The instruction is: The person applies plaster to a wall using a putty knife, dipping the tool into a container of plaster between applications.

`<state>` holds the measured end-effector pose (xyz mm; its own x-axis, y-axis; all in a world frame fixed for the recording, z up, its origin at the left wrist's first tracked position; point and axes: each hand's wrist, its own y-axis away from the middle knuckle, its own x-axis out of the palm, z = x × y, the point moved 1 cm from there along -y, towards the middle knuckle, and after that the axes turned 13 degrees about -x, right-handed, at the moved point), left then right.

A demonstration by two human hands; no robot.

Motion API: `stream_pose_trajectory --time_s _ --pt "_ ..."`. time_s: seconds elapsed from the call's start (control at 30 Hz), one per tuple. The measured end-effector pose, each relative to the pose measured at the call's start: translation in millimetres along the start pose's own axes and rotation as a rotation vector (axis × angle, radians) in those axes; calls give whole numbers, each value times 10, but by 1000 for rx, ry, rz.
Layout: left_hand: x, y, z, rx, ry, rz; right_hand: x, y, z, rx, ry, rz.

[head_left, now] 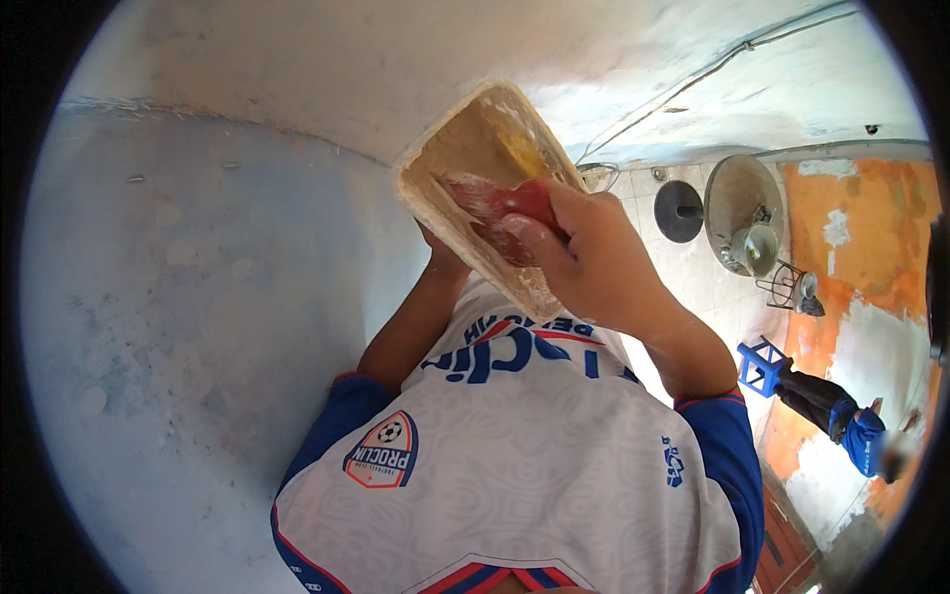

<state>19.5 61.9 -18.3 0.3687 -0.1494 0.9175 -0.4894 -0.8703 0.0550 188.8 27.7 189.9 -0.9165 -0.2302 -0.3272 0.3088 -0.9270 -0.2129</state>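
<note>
My right hand (pixel 609 252) is closed on a red putty knife (pixel 542 203), thumb along its side. The putty knife, smeared with whitish paste, dips into a rectangular plastic tub (pixel 465 107). Dried and wet paste coats the tub's walls and rim, with a yellowish patch on the inside near its far end. From the tub's near left side my left hand (pixel 443 247) supports it; most of its fingers are hidden behind the tub. The tub is tilted, held in front of my chest.
A pale blue wall (pixel 198 297) rises close on my left. Along the whitish wall (pixel 297 59) ahead runs a cable (pixel 693 81). To the right are a round table (pixel 727 188), a dark round stool (pixel 679 211) and a blue plastic stool (pixel 760 366). Another person (pixel 841 411) is by the patchy orange wall (pixel 851 213).
</note>
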Motion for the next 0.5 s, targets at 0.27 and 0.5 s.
stream_pose_trajectory --time_s 0.27,0.5 --pt "385 -34 -77 87 -96 -102 -312 35 -97 179 -338 -299" --pt "488 15 -66 21 -94 -292 -407 106 -160 61 -365 -425"
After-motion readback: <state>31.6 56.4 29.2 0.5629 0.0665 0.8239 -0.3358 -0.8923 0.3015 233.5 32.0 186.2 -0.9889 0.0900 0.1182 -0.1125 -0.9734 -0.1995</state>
